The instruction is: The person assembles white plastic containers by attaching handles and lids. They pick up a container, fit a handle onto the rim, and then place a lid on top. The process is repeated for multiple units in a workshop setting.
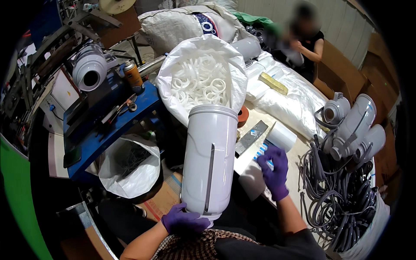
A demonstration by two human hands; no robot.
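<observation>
A large pale grey plastic cylinder (207, 160) stands tilted in front of me, its ribbed threaded rim away from me and its narrow neck toward my lap. My left hand (185, 220), in a purple glove, is closed round the neck end. Over the table's near edge, my right hand (274, 171), also gloved in purple, is apart from the cylinder with its fingers curled in. Whatever they pinch is hidden. Just beyond its fingers lie blue-and-white stickers (260, 151), beside a white roll (281, 136) and a flat grey bar (251, 138).
Beyond the cylinder, a white sack (237, 71) holds many clear rings (199, 82). Dark grey hoses (325, 195) and more grey housings (353, 125) crowd the right. A blue bench (125, 119) with tools and a spray can (133, 76) stands left. Another person (310, 47) sits far right.
</observation>
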